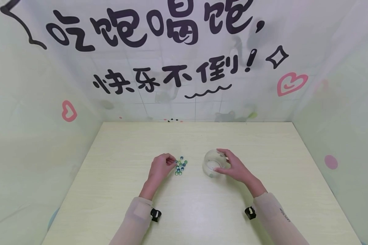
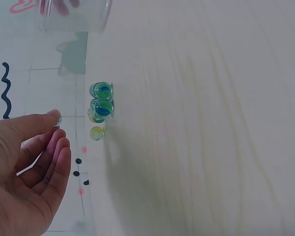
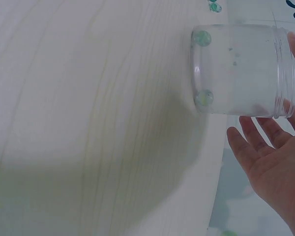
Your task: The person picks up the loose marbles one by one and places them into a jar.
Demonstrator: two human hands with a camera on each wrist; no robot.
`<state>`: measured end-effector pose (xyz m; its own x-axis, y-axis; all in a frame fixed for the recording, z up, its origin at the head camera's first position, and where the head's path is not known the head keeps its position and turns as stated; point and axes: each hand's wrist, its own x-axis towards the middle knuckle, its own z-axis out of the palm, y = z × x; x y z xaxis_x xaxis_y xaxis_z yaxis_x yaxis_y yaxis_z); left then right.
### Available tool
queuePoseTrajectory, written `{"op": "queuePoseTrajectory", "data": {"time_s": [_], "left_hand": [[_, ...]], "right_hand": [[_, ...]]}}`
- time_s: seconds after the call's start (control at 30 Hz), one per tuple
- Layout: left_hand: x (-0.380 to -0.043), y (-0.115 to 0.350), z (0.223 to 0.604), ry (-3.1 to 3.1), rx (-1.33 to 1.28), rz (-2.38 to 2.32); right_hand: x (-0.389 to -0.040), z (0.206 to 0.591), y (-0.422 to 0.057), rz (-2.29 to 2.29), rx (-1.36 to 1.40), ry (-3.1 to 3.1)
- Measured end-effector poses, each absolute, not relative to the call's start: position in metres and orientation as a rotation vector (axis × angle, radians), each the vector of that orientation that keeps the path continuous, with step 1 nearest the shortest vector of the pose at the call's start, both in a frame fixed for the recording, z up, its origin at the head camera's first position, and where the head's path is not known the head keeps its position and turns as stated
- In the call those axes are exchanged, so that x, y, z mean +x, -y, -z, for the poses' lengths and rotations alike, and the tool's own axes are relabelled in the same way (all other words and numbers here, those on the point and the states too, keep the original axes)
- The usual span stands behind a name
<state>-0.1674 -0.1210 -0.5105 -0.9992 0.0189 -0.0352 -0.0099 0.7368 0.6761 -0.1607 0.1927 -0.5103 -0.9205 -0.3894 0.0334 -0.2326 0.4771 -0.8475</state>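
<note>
My left hand [image 1: 161, 167] pinches a small clear glass marble [image 2: 58, 121] between thumb and forefinger, at the left side of a loose cluster of marbles [image 1: 178, 169]. These are glass with blue, green and yellow swirls, lying on the table. Right of them stands a clear open-topped jar [image 1: 207, 166], upright. My right hand [image 1: 235, 168] holds it near the rim from the right side, thumb in front and fingers behind. Inside, low against the wall, the right wrist view shows a green marble [image 3: 202, 38] and a paler marble [image 3: 204, 97].
The pale wood-grain table [image 1: 135, 143] ends at a printed backdrop [image 1: 178, 109] with black lettering and pink hearts. Fabric walls rise on the left [image 1: 24, 153] and right [image 1: 349, 119]. Both sleeved forearms come in from the front edge.
</note>
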Motion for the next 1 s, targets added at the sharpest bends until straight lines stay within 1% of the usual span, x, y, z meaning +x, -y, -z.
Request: {"op": "queuePoseTrajectory", "data": {"time_s": [1.0], "left_hand": [[-0.163,0.104,0.496,-2.864,0.102,-1.196]], "right_hand": [[-0.161,0.513,-0.192,1.437,-0.530,-2.556]]}}
